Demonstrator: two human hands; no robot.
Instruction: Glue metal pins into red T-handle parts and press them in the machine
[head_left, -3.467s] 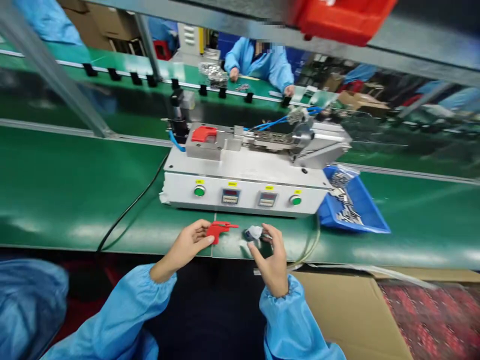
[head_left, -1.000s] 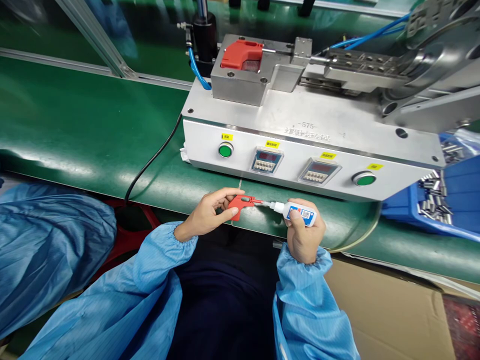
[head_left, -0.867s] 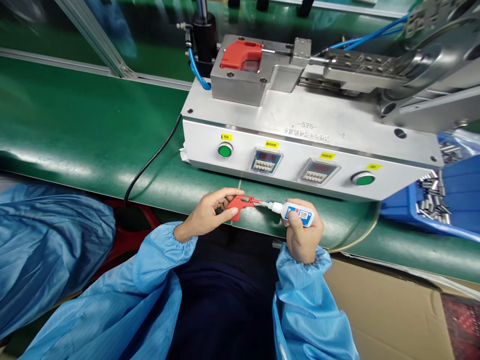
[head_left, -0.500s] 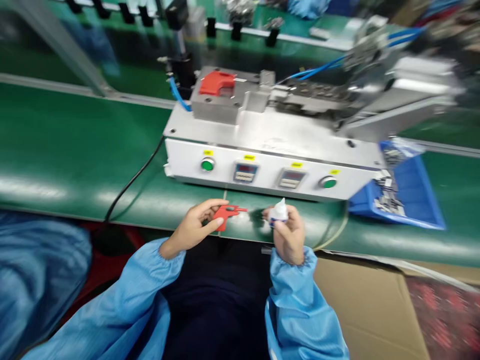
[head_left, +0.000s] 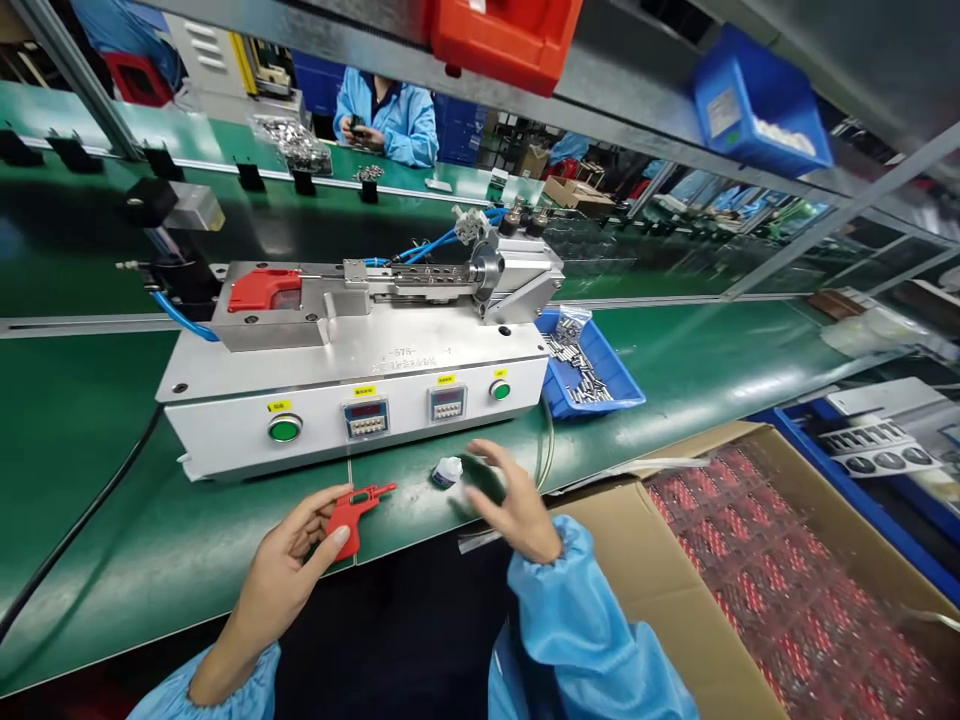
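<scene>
My left hand [head_left: 304,545] grips a red gun-shaped plastic part [head_left: 351,520] between thumb and fingers, its thin end pointing right. Over the green bench top, my right hand [head_left: 514,503] has its fingers apart and holds nothing. Just left of its fingertips sits a small white-topped container [head_left: 447,472], apart from the hand. Behind both hands stands a bench machine [head_left: 247,435] with green buttons and small displays. Another red part [head_left: 264,290] lies in the metal fixture at the machine's left end.
A blue bin [head_left: 611,365] of small metal pins stands right of the machine. An open cardboard box [head_left: 630,560] with trays of red parts is at the right. Overhead, a shelf carries a red bin [head_left: 502,45] and a blue bin [head_left: 757,110]. A co-worker [head_left: 390,115] sits across the bench.
My right hand has let go of the white-topped container, which now rests on the bench. The view has swung to the right and up. My left hand still holds the red part.
</scene>
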